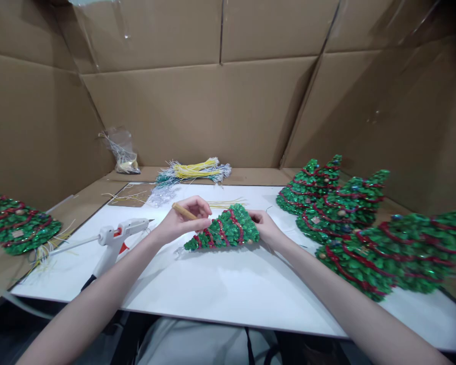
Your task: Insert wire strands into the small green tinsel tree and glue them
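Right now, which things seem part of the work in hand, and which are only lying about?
Seemingly in work:
wooden stick, in left hand
green tree, at right hand

Apparently just nearby:
glue gun
wire bundle
plastic bag
other trees

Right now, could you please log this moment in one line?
left hand: holding tan stick; right hand: touching green tree, wide end; glue gun: on white tabletop

Left hand (181, 226) curled, right hand (265, 227) apart.
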Demonstrator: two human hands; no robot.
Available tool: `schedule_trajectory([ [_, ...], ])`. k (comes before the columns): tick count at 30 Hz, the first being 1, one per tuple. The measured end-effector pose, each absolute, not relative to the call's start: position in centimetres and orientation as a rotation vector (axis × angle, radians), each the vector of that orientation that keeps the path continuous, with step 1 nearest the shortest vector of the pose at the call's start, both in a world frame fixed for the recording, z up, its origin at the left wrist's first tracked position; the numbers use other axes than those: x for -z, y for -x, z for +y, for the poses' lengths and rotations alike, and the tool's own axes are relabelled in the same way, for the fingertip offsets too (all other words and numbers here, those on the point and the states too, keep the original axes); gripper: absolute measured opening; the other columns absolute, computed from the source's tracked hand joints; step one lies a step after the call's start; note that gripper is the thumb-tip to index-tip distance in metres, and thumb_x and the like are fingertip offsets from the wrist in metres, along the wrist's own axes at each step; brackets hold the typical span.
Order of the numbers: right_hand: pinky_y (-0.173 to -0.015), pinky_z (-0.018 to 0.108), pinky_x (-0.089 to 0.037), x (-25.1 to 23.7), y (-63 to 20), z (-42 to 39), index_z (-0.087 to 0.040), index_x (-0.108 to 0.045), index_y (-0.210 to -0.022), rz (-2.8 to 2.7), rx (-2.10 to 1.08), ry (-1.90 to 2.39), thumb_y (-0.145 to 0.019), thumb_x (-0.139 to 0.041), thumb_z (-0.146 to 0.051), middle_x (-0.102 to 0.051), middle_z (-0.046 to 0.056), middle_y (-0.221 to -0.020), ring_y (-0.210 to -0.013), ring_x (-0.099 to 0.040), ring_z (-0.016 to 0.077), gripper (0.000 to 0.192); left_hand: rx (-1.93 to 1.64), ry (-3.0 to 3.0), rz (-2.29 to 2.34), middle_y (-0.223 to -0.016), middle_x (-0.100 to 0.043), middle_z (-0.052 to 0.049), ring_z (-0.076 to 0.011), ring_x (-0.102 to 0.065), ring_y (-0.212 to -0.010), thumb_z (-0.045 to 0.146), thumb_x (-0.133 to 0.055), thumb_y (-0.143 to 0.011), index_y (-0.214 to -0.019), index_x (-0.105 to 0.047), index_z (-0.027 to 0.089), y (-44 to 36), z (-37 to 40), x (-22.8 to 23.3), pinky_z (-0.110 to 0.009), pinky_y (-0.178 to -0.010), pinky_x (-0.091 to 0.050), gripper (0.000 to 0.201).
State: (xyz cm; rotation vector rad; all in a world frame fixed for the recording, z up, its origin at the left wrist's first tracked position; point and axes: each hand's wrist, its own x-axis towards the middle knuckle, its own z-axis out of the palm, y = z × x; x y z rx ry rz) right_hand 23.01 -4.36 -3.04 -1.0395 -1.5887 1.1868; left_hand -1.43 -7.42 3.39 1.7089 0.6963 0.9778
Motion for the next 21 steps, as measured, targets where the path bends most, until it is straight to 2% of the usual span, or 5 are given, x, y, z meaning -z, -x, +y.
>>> schedule_trajectory([
  [21,-0.074,0.036,-0.05,2.85,-22.95,-4.5,-0.014,-0.071,-0.079,-1.598,-1.191,1.038,-0.065,-0.062,-0.03,-0.072,0.006,-0.081,-0.085,-0.064,0.0276,0.024,-0.941,-1.75,0.742,-0.066,-0.055,0.001,-0.0057,-0.052,-0.054,0.029,-0.068,-0.074,-0.084,-0.055,0.013,1.03,-7.8,-3.55,-0.016,-0.05,-0.041,0.023],
])
